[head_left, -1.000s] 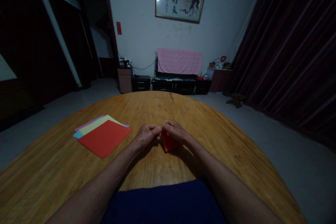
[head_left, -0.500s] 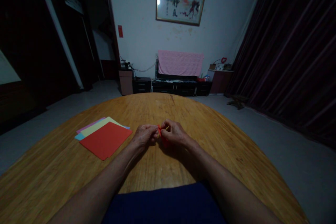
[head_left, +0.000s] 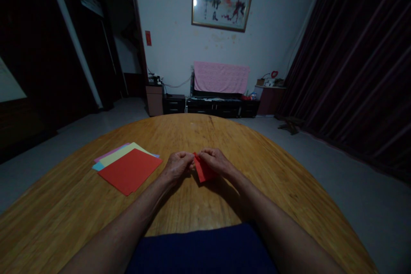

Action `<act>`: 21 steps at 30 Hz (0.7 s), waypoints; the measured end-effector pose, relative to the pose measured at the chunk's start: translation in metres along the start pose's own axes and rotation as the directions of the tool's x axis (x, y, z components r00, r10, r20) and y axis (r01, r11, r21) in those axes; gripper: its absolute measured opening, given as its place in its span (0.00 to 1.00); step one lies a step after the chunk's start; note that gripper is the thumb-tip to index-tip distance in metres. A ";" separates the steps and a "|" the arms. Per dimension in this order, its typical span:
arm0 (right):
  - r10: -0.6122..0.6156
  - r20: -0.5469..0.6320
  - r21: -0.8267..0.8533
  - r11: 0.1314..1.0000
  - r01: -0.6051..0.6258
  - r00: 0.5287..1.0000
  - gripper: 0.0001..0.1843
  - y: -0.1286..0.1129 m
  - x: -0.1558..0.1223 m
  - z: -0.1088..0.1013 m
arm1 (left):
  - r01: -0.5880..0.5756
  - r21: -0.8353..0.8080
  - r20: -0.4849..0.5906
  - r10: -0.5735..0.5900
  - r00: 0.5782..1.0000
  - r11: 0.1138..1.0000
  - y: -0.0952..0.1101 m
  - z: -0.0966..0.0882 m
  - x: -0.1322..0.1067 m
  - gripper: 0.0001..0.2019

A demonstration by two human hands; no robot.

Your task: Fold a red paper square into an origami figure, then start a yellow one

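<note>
A small piece of folded red paper (head_left: 203, 170) is held over the table between my two hands. My left hand (head_left: 178, 165) pinches its left upper edge between thumb and fingers. On the other side, my right hand (head_left: 215, 160) grips the top of the paper, thumb against it, and covers its right part. The paper's lower corner hangs free towards me. How the folds run under my fingers is hidden.
On the round wooden table (head_left: 253, 154), to the left, lies a fanned stack of coloured sheets with red paper (head_left: 130, 170) uppermost. Beyond the table stand a low black cabinet (head_left: 213, 107) and a screen draped with a pink cloth (head_left: 221, 78).
The red paper has turned so that a broad flat face now shows below my fingers. My right hand has tilted over it, while my left hand stays nearly in place.
</note>
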State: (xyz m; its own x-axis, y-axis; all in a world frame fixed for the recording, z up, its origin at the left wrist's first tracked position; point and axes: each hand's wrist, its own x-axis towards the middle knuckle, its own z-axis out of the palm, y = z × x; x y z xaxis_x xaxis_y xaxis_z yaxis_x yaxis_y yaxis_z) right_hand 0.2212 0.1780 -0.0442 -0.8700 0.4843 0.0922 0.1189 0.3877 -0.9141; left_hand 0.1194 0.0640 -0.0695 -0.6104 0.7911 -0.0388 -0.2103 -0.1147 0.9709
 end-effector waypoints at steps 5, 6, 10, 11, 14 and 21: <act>0.052 0.078 0.044 0.997 -0.056 0.996 0.16 0.003 -0.004 -0.001 | -0.010 0.000 0.002 0.010 1.000 1.000 -0.003 -0.001 0.002 0.10; 0.055 0.075 0.060 0.996 -0.059 0.996 0.16 0.002 -0.005 0.000 | 0.000 -0.005 -0.004 0.000 1.000 1.000 -0.003 -0.001 0.003 0.10; 0.114 0.041 0.126 0.985 -0.118 0.993 0.14 -0.006 -0.008 0.003 | 0.081 -0.055 0.069 -0.077 0.995 0.995 0.000 -0.005 0.004 0.10; 0.135 0.033 0.137 0.981 -0.138 0.990 0.13 -0.007 -0.008 0.004 | 0.107 -0.071 0.105 -0.100 0.989 0.992 0.002 -0.006 0.004 0.10; 0.174 0.021 0.160 0.971 -0.175 0.984 0.13 -0.011 -0.008 0.003 | 0.160 -0.114 0.162 -0.140 0.977 0.981 0.007 -0.009 0.002 0.10; 0.160 0.045 0.229 0.959 -0.166 0.986 0.10 -0.008 -0.008 0.000 | 0.188 -0.193 0.230 -0.141 0.963 0.963 0.014 -0.010 -0.001 0.07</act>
State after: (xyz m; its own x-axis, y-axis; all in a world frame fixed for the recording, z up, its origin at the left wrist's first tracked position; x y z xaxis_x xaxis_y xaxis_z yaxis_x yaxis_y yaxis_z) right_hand 0.2272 0.1711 -0.0381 -0.8603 0.5046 -0.0726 0.1487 0.1122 -0.9825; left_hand 0.1095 0.0556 -0.0583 -0.3820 0.9163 -0.1202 -0.4644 -0.0778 0.8822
